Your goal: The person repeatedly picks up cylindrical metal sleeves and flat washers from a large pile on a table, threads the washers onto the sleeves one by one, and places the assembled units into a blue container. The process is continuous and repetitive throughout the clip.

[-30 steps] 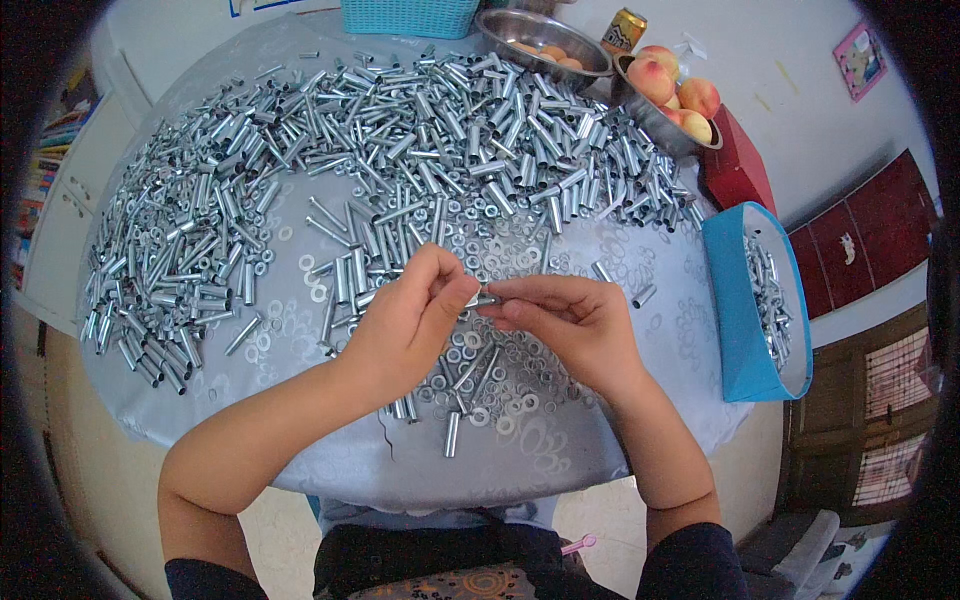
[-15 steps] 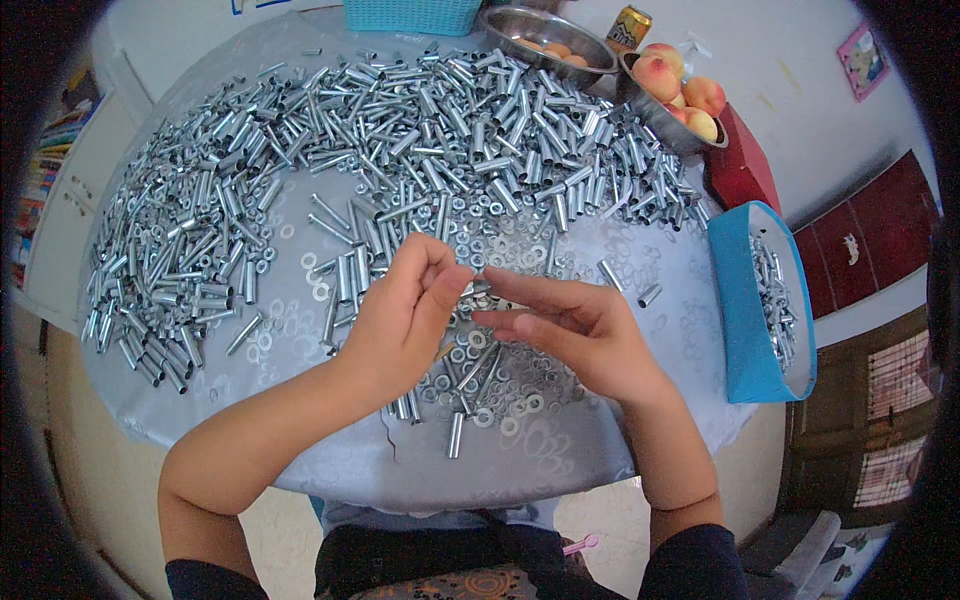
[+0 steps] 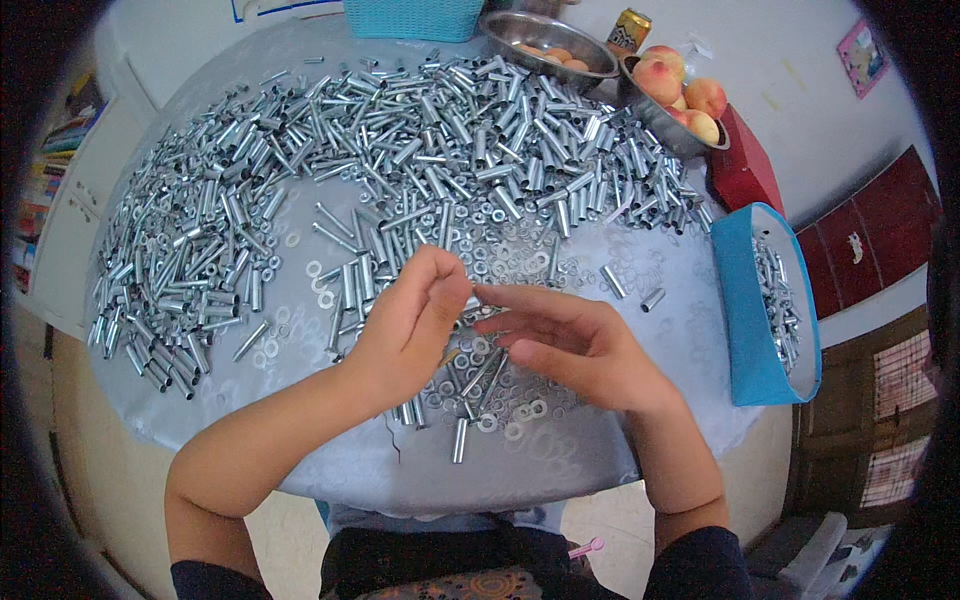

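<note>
My left hand [image 3: 412, 318] is curled closed above the near middle of the table, its thumb pressed to its fingers. What it grips is mostly hidden; only a small silvery bit shows by the fingertips. My right hand [image 3: 580, 345] faces it, fingers stretched and apart, the index fingertip at or very near the left thumb. Under and around both hands lie loose metal washers [image 3: 538, 408], bolts [image 3: 491, 378] and short tubes. One metal tube [image 3: 460, 440] lies nearest to me. Beyond the hands spreads a big heap of silvery metal sleeves [image 3: 480, 140].
At the right edge stands a blue fabric bin [image 3: 745, 310] holding metal parts. Farther back are a bowl of peaches [image 3: 655, 82], a steel bowl [image 3: 490, 28] with eggs, a can [image 3: 629, 32], a red box [image 3: 745, 160] and a blue basket [image 3: 412, 20]. A pale cloth [image 3: 340, 465] covers the table.
The hands stay together in nearly the same place. My right hand's fingers have shifted slightly, and the whole view has moved a little.
</note>
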`<state>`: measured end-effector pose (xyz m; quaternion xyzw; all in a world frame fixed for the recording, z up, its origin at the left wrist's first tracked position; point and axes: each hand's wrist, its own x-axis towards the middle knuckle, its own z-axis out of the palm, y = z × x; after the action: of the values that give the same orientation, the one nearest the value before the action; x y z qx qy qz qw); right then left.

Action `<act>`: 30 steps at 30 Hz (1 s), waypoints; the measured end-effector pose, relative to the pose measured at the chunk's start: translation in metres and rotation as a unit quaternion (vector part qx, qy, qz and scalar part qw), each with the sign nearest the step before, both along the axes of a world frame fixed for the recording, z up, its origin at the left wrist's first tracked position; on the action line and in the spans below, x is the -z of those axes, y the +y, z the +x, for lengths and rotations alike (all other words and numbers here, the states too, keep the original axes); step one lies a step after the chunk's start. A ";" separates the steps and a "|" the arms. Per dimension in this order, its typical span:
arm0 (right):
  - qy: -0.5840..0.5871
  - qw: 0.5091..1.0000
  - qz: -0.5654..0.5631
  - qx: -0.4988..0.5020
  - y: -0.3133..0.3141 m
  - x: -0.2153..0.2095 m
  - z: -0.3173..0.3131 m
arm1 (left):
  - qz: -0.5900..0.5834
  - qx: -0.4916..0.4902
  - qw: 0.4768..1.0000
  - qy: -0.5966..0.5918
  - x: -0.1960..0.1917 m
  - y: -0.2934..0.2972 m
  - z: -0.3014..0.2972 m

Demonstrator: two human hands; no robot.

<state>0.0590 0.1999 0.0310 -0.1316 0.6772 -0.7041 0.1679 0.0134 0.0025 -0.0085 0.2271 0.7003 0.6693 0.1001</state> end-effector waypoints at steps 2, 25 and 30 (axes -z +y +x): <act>0.028 0.999 0.017 0.022 0.001 0.004 -0.002 | 0.003 0.023 1.000 -0.021 -0.002 -0.004 0.000; 0.398 0.869 0.266 0.125 0.004 0.005 -0.008 | -0.089 0.073 0.967 0.226 -0.006 0.000 -0.005; 0.428 0.836 0.332 0.090 0.010 0.008 -0.011 | -0.124 0.058 0.962 0.235 -0.006 0.000 -0.005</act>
<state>0.0476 0.2100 0.0235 -0.2949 0.8837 -0.3219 -0.1688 0.0089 0.0025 -0.0028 0.4039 0.7674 0.4980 -0.0009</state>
